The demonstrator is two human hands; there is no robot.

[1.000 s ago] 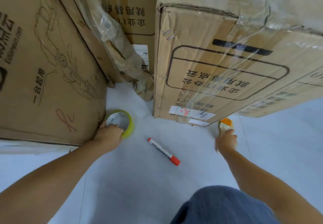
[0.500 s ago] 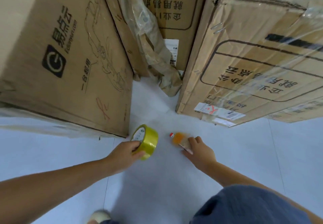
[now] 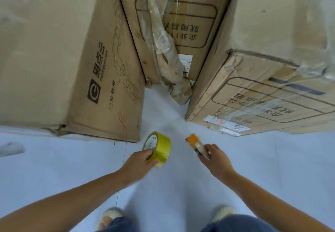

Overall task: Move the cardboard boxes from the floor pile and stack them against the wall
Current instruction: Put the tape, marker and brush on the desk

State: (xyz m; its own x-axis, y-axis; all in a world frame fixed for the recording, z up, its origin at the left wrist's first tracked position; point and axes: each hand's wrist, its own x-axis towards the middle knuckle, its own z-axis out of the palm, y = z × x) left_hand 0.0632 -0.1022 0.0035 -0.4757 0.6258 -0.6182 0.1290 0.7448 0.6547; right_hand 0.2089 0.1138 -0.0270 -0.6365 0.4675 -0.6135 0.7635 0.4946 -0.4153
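Left hand [image 3: 139, 163] is gripping the yellow tape roll [image 3: 159, 148] and right hand [image 3: 215, 159] is pinching an orange-tipped tool [image 3: 196, 144] mid-frame, likely clearing floor [image 3: 272, 168] clutter while cardboard boxes [image 3: 262, 86] are standing across the upper frame.

boxes [image 3: 54, 59] — matt brown cardboard | wrap [image 3: 163, 38] — clear glossy plastic film | tape roll [image 3: 159, 148] — shiny yellow | floor [image 3: 54, 168] — smooth pale

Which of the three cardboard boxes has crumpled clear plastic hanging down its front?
The middle box, standing farthest back in the gap. The left box shows a printed logo, and the right box has flat tape and labels.
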